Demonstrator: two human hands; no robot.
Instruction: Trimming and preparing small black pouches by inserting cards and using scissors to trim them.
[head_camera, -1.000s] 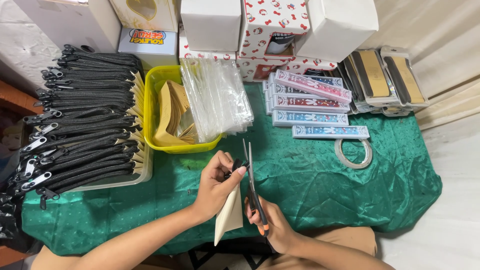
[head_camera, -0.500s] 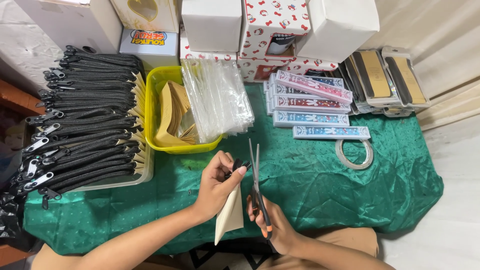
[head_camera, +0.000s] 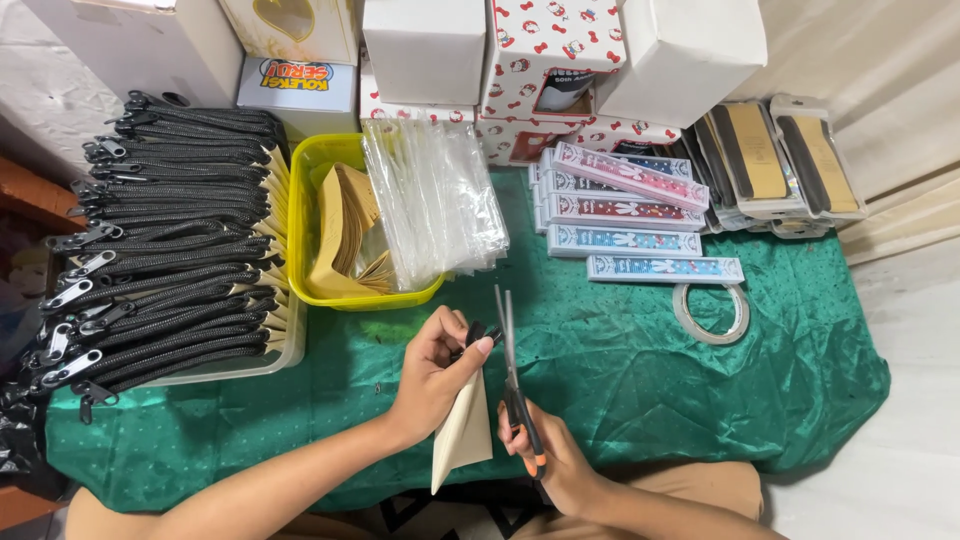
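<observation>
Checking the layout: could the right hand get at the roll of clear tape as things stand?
Probably yes: bare green cloth lies between the right hand and the roll of clear tape, but that hand holds scissors.

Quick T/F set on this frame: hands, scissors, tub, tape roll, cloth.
1. The right hand holds scissors with blades pointing away from the person. True.
2. The left hand is empty. False: it holds a beige pouch by its top.
3. The yellow tub holds scissors. False: it holds brown envelopes, with clear bags lying across it.
4. A clear tape roll lies on the green cloth, right of the scissors. True.
5. The black zipper pouches are stacked at the right edge of the table. False: they fill a tray at the left.
</observation>
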